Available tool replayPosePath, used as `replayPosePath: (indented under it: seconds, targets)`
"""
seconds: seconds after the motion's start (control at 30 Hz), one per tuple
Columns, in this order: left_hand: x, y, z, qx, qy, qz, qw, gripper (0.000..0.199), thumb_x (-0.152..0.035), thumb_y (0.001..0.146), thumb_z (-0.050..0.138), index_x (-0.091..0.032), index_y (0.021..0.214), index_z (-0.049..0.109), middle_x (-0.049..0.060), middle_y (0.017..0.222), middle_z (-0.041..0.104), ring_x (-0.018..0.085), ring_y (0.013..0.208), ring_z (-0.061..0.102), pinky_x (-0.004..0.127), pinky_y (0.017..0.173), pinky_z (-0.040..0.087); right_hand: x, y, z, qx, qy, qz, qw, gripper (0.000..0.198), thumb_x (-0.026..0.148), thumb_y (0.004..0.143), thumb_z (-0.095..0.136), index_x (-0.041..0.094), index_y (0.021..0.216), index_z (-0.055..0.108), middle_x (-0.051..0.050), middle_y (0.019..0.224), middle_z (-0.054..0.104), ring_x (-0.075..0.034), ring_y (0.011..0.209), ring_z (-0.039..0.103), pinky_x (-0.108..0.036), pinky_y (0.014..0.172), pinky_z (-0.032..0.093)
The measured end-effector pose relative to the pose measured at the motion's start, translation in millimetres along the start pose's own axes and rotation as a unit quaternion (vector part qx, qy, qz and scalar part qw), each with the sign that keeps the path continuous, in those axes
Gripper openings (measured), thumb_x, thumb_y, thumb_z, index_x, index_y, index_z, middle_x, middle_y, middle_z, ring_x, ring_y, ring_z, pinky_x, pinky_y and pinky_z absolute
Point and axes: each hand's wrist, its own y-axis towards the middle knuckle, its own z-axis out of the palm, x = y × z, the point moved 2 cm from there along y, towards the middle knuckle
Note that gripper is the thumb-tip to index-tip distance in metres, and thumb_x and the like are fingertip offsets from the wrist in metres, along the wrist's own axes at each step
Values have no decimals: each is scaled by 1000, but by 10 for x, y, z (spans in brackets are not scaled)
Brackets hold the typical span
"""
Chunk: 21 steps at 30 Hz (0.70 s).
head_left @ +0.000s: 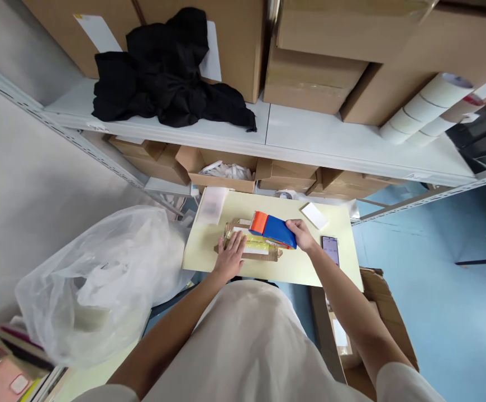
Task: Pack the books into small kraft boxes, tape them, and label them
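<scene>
A small brown cardboard package (263, 256) lies on the pale yellow table (199, 251), with shiny yellowish tape and white patches on its top. My left hand (230, 257) rests on the package's left part, fingers stretched out and lying flat. In my right hand (301, 235) is a blue and orange tape dispenser (275, 229), gripped at its right end. Its orange end points left, over the package. Whether the dispenser touches the package I cannot tell.
A phone (330, 249) and a white box (314, 215) lie on the table's right side. Behind stands a shelf (310, 134) with cartons, black cloth (163, 78) and tape rolls (427, 109). A plastic bag (100, 279) bulges at left; an open carton (387, 318) stands at right.
</scene>
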Motion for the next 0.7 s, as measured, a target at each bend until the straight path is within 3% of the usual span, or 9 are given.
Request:
replayPosePath:
  seconds: [0.07,0.17,0.27,0.33,0.4,0.47,0.53,0.7]
  targets:
    - [25,-20,-32,-2,-29,5,1000,78,-33,80,56,-18,147,20,14,153,21,32,143,7,61,110,7,4,58,119,34,-6,29,999,59,72,65,56,21,48,34,6,46,28,-6,44,23,-23,41,19]
    - [72,-29,-138,-17,-141,6,990,85,-46,78,58,-15,146,20,17,152,22,34,141,14,61,110,5,-40,91,185,27,-14,54,998,59,73,62,58,20,47,37,6,44,31,-6,43,26,-23,41,21]
    - [150,55,-321,-55,-333,-53,940,75,-52,81,51,-13,142,31,18,147,33,33,137,28,55,111,14,-68,76,170,7,-14,54,998,60,73,61,58,20,45,35,6,43,31,-6,42,25,-23,41,20]
    - [194,163,-453,-49,-501,-106,857,63,-55,84,45,-15,132,46,17,137,48,30,126,45,48,106,30,-58,63,151,17,-12,45,999,60,72,61,59,20,45,33,7,43,29,-5,42,24,-22,41,19]
    - [202,277,-579,3,-659,-132,740,60,-61,82,44,-15,118,58,16,120,61,27,108,60,41,93,43,-24,61,137,40,-15,34,999,60,70,63,60,20,45,32,7,44,28,-5,42,23,-22,42,18]
    - [197,356,-702,38,-756,-141,638,55,-62,75,56,-15,103,64,12,99,69,23,91,65,35,83,47,28,72,127,55,-24,24,998,59,68,64,61,20,45,33,7,45,27,-6,43,23,-22,42,17]
    - [200,391,-796,39,-805,-150,573,47,-55,66,71,-15,89,65,6,84,69,18,81,65,30,76,47,88,91,123,61,-32,14,997,57,66,67,61,20,46,34,7,45,27,-6,43,22,-23,42,17]
    - [188,397,-835,45,-876,-154,454,38,-38,51,85,-14,71,64,1,70,64,11,67,61,24,67,45,183,117,154,57,-35,-2,998,58,67,67,59,21,47,30,6,47,24,-7,45,20,-23,43,16]
